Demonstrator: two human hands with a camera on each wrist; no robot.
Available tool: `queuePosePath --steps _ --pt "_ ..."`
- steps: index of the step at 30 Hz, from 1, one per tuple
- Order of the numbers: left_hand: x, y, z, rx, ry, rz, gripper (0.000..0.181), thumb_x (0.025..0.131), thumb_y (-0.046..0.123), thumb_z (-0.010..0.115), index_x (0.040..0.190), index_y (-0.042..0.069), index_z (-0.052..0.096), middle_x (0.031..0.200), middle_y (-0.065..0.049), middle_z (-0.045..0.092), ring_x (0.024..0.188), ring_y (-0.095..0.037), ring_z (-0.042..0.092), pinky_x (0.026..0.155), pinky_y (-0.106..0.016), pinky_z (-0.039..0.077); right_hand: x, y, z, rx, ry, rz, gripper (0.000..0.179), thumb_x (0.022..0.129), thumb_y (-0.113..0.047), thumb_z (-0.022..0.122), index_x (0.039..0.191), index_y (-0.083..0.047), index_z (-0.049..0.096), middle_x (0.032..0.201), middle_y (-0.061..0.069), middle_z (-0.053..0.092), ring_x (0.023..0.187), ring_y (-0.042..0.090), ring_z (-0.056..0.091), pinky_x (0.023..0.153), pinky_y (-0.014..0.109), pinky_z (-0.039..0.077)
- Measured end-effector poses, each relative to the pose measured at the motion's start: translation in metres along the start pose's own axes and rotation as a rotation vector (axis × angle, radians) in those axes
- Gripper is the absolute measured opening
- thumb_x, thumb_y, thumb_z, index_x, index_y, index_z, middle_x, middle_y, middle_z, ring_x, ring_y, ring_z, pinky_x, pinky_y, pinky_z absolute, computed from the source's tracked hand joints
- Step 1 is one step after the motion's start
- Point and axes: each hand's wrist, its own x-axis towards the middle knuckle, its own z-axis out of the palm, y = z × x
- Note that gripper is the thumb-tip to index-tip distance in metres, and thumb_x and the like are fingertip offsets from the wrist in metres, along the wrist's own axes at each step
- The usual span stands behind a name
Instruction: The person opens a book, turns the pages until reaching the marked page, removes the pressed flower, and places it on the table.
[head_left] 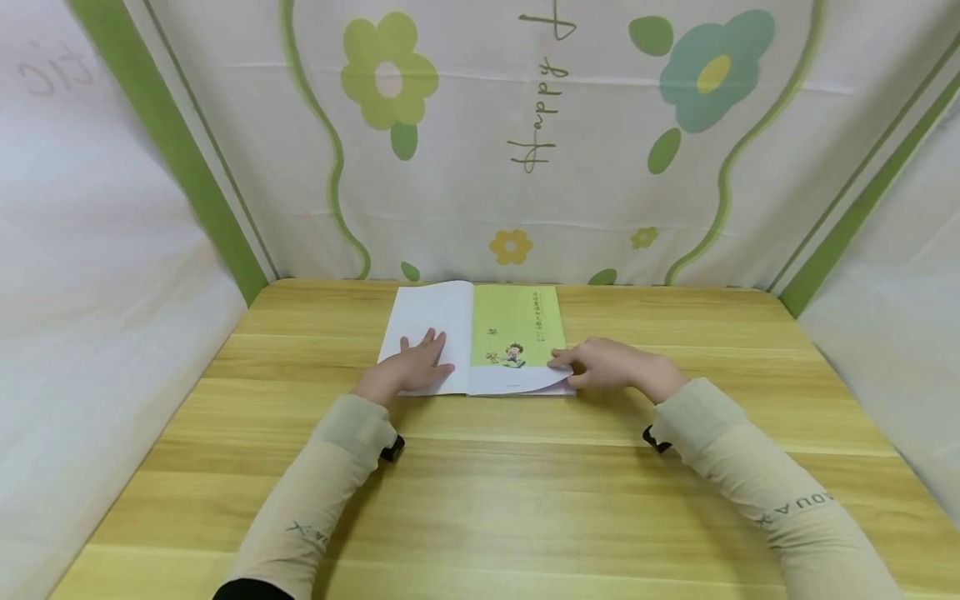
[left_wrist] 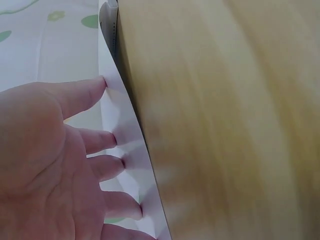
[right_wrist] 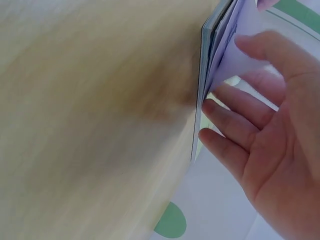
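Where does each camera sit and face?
Head: on the head, facing forward and down; shows left hand, right hand, beige sleeves, open white and green paper book.
Left wrist: worn there, facing left hand and white page.
Right wrist: worn there, facing right hand and the book.
Both wrist views share the light wooden tabletop.

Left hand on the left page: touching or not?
Touching. The left wrist view shows the left hand with fingertips against the left page.
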Motion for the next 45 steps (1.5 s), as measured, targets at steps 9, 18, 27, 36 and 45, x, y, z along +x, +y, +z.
queuePosePath --steps 9,18,27,36,45 --pt "0.003 0.004 0.0 0.043 0.008 0.015 0.07 0.1 0.039 0.038 0.149 0.002 0.003 0.153 -0.019 -0.003 0.139 -0.03 -0.003 0.106 -0.054 -0.006 -0.001 0.001 0.0 -0.042 0.078 0.025 0.04 0.09 -0.025 0.062 0.126 -0.007 0.058 0.136 0.017 0.045 0.1 0.025 0.059 0.084 0.036 0.046" --pt "0.001 0.001 0.0 0.056 0.011 -0.003 0.071 0.1 0.04 0.037 0.149 0.003 0.002 0.153 -0.019 -0.003 0.139 -0.031 -0.003 0.107 -0.054 -0.005 0.002 -0.002 -0.002 -0.027 0.159 0.177 0.055 0.086 -0.039 0.064 0.127 -0.002 0.057 0.122 0.015 0.059 0.073 0.017 0.049 0.072 0.034 0.042" --pt "-0.002 0.001 -0.002 0.009 -0.011 -0.003 0.071 0.099 0.04 0.038 0.149 0.005 0.002 0.153 -0.018 -0.005 0.138 -0.037 -0.006 0.106 -0.055 -0.005 0.006 -0.003 -0.006 0.041 0.246 0.177 0.063 0.087 -0.051 0.058 0.129 -0.004 0.056 0.124 0.015 0.058 0.091 0.023 0.058 0.083 0.041 0.046" --pt "-0.004 -0.003 -0.005 -0.02 0.0 0.021 0.071 0.099 0.039 0.041 0.149 0.005 0.004 0.153 -0.018 -0.004 0.137 -0.039 -0.005 0.107 -0.055 -0.003 0.009 -0.017 -0.016 0.042 0.361 0.092 0.067 0.085 -0.049 0.062 0.134 -0.005 0.049 0.131 0.015 0.052 0.111 0.029 0.054 0.094 0.046 0.041" --pt "-0.005 -0.004 -0.005 -0.075 0.009 0.034 0.072 0.098 0.039 0.044 0.15 0.008 0.005 0.153 -0.017 -0.004 0.133 -0.049 -0.006 0.106 -0.056 0.0 0.021 -0.03 -0.012 0.111 0.378 0.047 0.08 0.083 -0.056 0.059 0.146 -0.017 0.031 0.15 0.01 0.026 0.132 0.026 0.032 0.104 0.043 0.03"
